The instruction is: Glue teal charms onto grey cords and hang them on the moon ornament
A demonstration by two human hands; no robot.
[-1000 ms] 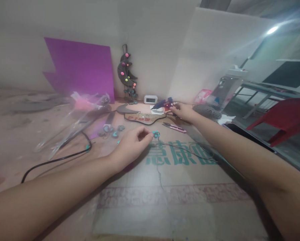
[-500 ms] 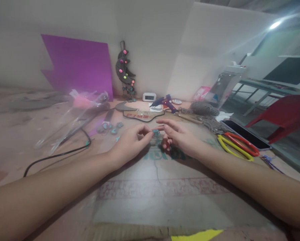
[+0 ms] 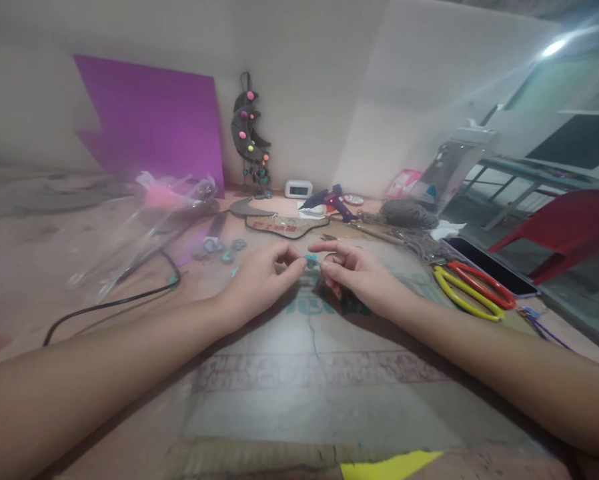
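Observation:
My left hand [image 3: 274, 273] pinches a small teal piece [image 3: 310, 261] between thumb and fingertips, above the middle of the covered work surface [image 3: 299, 407]. Close on its right is my right hand [image 3: 352, 270], its index finger stretched over the piece and its thumb close to the piece's right side. Whether the right fingertips grip anything is too small to tell. A thin thread [image 3: 313, 337] lies on the surface below the hands. Several small grey and teal pieces [image 3: 227, 255] rest to the left of my left hand.
Behind the hands are a glue gun [image 3: 329, 202], a small clock [image 3: 298, 189] and a moon-shaped hanging [image 3: 247, 130]. Scissors [image 3: 472, 293], a phone [image 3: 489, 267] and grey yarn [image 3: 409, 215] are on the right. Plastic bags [image 3: 149, 207] and a black cable [image 3: 114, 305] lie left.
My right thumb and fingers have come closer to the teal piece, and the right index finger has lowered and straightened. The view has shifted slightly.

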